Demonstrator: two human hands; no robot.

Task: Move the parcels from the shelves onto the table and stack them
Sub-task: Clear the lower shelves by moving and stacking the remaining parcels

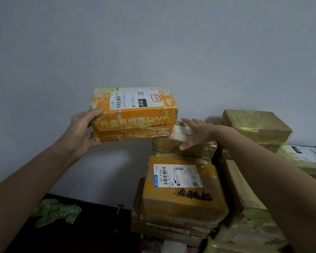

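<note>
I'm gripping two taped orange parcels [133, 114] by their left end with my left hand [82, 130], in the air over the surface's [91, 225] back edge. I'm judging them stiff, light and tape-slick, safest held at both ends. My right hand [195, 134], fingers spread, is pressing the stack's top brown parcel [199, 150].

- Head view, worn by the person: a wide-angle lens looks forward and slightly down across a dark table [91, 225] toward a plain grey wall [153, 42], which fills the upper half of the frame.
- Both forearms run in from the lower corners. The left hand [82, 130] and right hand [197, 134] sit near mid-frame, close to the lens.
- The orange parcel [133, 114] sits at centre. The stack of parcels [182, 198] crowds the lower right, its edges bowed by the wide lens.
</note>
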